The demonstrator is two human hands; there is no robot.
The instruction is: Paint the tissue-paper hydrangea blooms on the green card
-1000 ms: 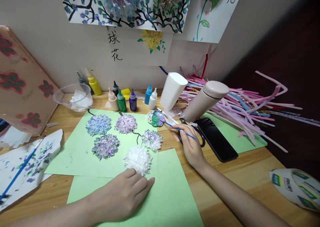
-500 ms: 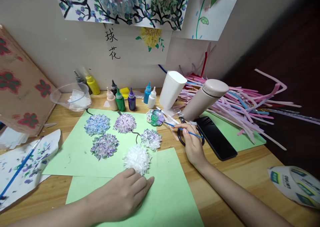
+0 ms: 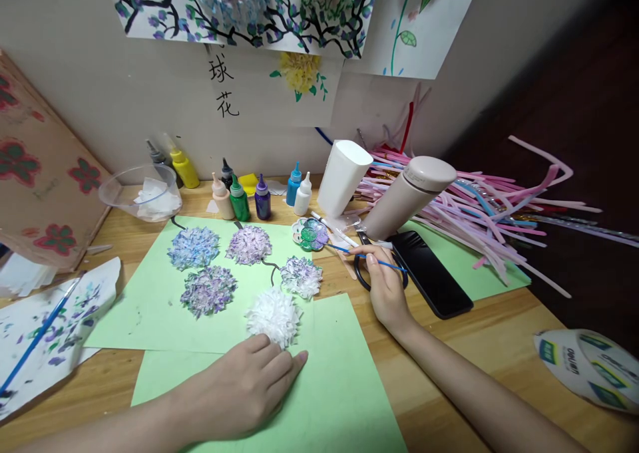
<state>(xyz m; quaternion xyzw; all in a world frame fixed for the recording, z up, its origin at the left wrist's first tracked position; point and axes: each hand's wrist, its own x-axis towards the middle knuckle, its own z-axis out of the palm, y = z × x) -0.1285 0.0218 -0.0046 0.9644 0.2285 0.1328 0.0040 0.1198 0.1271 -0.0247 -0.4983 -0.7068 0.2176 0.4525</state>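
Observation:
My right hand point(image 3: 387, 290) pinches a thin blue paintbrush point(image 3: 384, 263), its tip down in a small flower-shaped paint palette point(image 3: 310, 234) with green and purple paint. My left hand point(image 3: 244, 386) rests palm down on a green paper sheet point(image 3: 344, 373), its fingers bent and its nearest fingers touching the edge of a white tissue-paper flower point(image 3: 273, 316); some fingertips are hidden. Beyond the white flower lies a partly purple paper flower point(image 3: 301, 277). Several coloured ones, including a blue flower point(image 3: 194, 247) and a purple-grey flower point(image 3: 208, 291), lie on the sheet behind.
Black-handled scissors point(image 3: 362, 273) lie under my right hand, beside a phone point(image 3: 432, 275). A tumbler point(image 3: 410, 197), a white cup point(image 3: 344, 179) and pipe cleaners point(image 3: 489, 220) stand or lie behind. Paint bottles point(image 3: 240, 200) line the wall. Tape point(image 3: 589, 370) is at right.
The brush in my right hand has tilted slightly, its tip still in the palette. My left hand has stayed in place by the white flower.

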